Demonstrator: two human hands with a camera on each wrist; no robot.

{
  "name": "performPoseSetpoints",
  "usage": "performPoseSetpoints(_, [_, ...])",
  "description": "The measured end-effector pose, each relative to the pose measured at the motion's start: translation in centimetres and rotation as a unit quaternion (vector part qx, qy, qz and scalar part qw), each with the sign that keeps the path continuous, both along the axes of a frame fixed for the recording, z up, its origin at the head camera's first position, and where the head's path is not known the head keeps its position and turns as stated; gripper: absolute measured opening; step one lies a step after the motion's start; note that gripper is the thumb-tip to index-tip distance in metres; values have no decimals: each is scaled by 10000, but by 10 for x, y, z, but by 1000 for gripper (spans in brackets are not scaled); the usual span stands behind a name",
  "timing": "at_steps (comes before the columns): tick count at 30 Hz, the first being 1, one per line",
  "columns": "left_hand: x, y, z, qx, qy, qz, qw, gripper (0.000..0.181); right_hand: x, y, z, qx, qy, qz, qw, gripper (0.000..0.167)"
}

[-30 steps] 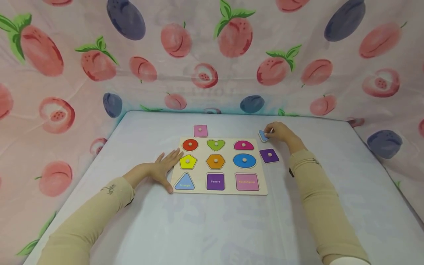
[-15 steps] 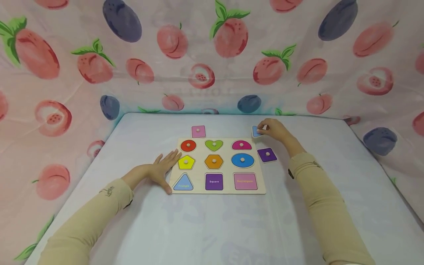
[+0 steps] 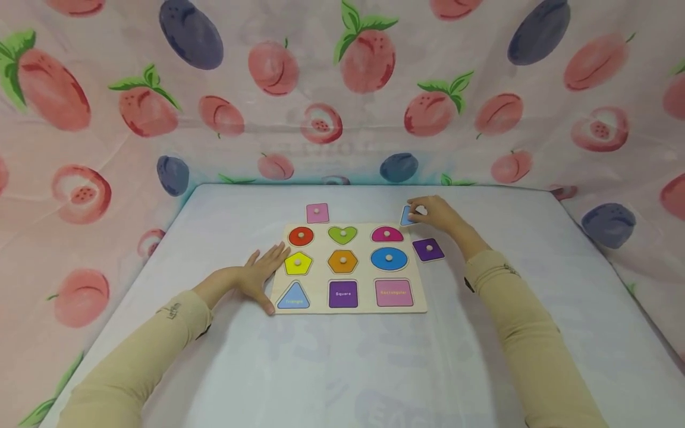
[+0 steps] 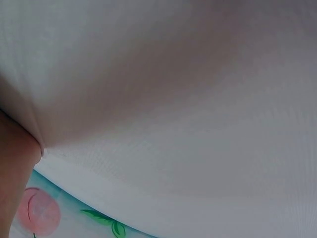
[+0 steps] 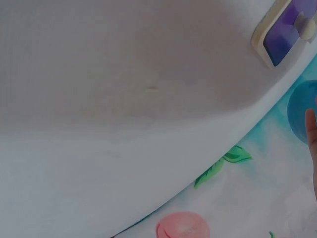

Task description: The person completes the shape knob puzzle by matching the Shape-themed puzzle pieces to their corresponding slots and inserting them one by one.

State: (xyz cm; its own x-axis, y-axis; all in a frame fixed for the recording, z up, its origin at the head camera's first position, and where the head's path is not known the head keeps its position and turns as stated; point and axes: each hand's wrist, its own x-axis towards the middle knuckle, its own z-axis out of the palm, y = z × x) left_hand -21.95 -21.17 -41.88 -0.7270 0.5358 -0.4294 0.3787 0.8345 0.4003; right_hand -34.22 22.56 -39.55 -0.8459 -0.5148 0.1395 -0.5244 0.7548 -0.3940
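The right hand point(image 3: 436, 213) pinches a blue triangle piece point(image 3: 407, 216) just behind the back right corner of the wooden puzzle board point(image 3: 364, 270). Spread fingers of the left hand point(image 3: 255, 277) rest along the board's left edge. Right of the board lies a purple square piece point(image 3: 428, 249), and a pink piece point(image 3: 317, 213) with a knob lies behind it. In the board's front row are a blue triangle point(image 3: 293, 296), a purple square point(image 3: 343, 294) and a pink rectangle point(image 3: 394, 293) without knobs. Part of the right hand point(image 5: 312, 136) shows at the right wrist view's edge.
Knobbed pieces sit in the board's two back rows, among them a red circle point(image 3: 301, 236), a green heart point(image 3: 342, 235) and a blue oval point(image 3: 389, 258). The white table point(image 3: 321, 368) ends at a fruit-patterned cloth point(image 3: 364, 131).
The right hand has moved left with the blue triangle piece, which has turned in its fingers. The left hand remains at the board's left edge. The head view has shifted slightly.
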Motion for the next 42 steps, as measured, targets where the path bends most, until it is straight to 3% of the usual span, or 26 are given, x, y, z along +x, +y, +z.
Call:
performPoseSetpoints(14, [1,4,5,70,-47,-8,10000,138,10,-3,3,-254,-163,-94,9995,14])
performPoseSetpoints(24, [2,4,6,92,-84,-13,9999,138,20,-19,6,-635,143,667,9957,20])
performPoseSetpoints(25, [2,3,6,127,-92,-7,9999,138,17,-19,2,-702,193,765,9944,22])
performPoseSetpoints(32, [2,1,6,42,-47,14,10000,138,33,-38,10,-307,-200,702,9969,17])
performPoseSetpoints(37, [3,2,7,106,-92,27,9999,139,38,-47,8,51,-64,619,9980,8])
performPoseSetpoints(42, [4,1,8,91,-111,67,9999,138,43,-57,4,157,-1,693,9975,10])
